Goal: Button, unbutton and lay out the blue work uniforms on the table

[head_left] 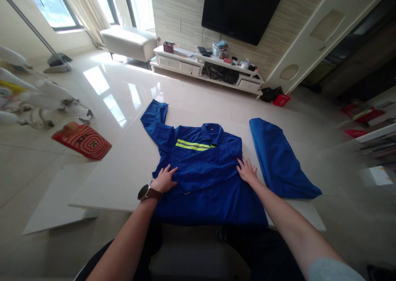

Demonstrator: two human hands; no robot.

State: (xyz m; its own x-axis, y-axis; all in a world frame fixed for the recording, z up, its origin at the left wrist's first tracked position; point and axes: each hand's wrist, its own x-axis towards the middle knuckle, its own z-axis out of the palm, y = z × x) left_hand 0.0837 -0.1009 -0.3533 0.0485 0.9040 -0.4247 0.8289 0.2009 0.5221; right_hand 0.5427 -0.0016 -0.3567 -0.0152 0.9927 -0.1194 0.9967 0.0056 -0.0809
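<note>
A blue work jacket with a collar and a yellow-and-grey reflective stripe lies across the white table, its lower part hanging over the near edge. One sleeve stretches out to the far left; on the right side no sleeve shows spread out. My left hand, with a watch on the wrist, rests on the jacket's left side, fingers spread. At the jacket's right edge my right hand lies with fingers apart. To the right of that hand is a folded blue garment, separate from the jacket.
A red paper bag stands left of the table. Beyond the table are a white TV cabinet bearing small items, a white bench and a wall-mounted television. A red bag sits on the floor beside the cabinet.
</note>
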